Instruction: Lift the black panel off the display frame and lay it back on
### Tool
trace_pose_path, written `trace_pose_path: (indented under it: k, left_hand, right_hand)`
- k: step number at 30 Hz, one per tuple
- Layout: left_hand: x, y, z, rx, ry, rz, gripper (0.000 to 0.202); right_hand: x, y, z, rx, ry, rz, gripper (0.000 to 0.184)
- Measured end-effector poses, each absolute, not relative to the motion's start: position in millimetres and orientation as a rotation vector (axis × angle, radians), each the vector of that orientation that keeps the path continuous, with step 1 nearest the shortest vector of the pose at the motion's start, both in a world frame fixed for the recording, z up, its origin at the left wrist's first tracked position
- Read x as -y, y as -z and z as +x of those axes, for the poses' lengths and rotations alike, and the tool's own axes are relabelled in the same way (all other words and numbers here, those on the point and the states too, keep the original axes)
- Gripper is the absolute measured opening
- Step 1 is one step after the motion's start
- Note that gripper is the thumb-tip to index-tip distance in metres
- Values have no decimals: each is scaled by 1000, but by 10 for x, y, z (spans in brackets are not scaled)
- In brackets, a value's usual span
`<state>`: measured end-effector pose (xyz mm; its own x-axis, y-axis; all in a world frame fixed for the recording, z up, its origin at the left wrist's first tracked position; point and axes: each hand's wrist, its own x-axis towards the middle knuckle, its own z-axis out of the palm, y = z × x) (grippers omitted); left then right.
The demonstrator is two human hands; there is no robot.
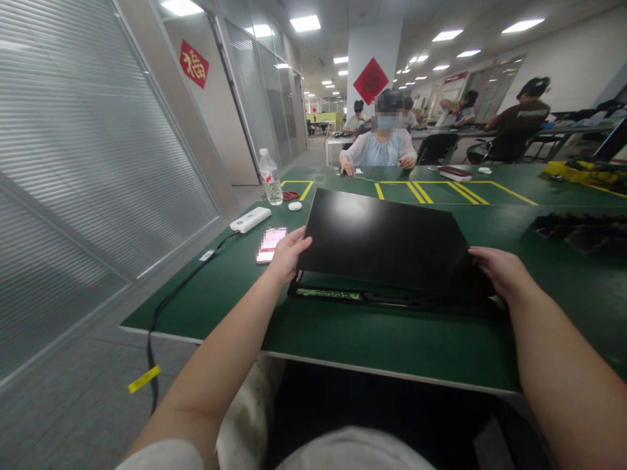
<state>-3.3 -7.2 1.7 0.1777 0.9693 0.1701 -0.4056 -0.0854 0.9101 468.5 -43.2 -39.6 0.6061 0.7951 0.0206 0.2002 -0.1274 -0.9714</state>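
A large flat black panel (pixel 386 238) lies tilted over a black frame (pixel 343 296) on the green table (pixel 382 343); its near edge is raised, and a strip of green circuit board shows beneath it. My left hand (pixel 289 252) grips the panel's near left corner, fingers curled over the edge. At the near right corner my right hand (pixel 499 271) holds the panel's edge in the same way.
Left of the panel lie a phone (pixel 271 244), a white power bank (pixel 250 219) with a black cable, a water bottle (pixel 270 177), red scissors and a white earbud case. Black trays (pixel 578 232) sit at the right. A masked person sits across the table; others work behind.
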Motion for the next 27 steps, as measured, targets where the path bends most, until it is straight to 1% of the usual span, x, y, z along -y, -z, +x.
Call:
trace_pose_path:
  k: [3,6,9,13,15,19,27]
  left_hand:
    - [56,-11,-61,-691,-1345,1077,65]
    - [30,-6,-106,-702,-1361,1062,63]
    - [9,-10,-143,-707,-1372,1038,57]
    - [-15,-16,-160,-687,-1388,1022,52]
    - [-29,-12,-162,-684,-1380,1022,53]
    - [-46,2,-159,-712,-1361,1006,54]
    - [-29,11,-140,-751,-1391,898,40]
  right_hand:
    - [457,307,4657,669,-786,-1526,6]
    - [508,193,4652,566,-881,-1419,12]
    - [591,72,4660,523,-939,-1314,21]
    - [720,-61,4609,553,-1044,-1033,42]
    - [757,-101,4552,529,-1046,-913,47]
    - [745,-133,4455,407,-1007,-762,48]
    - [727,-129,4408,372,-1141,-841,40]
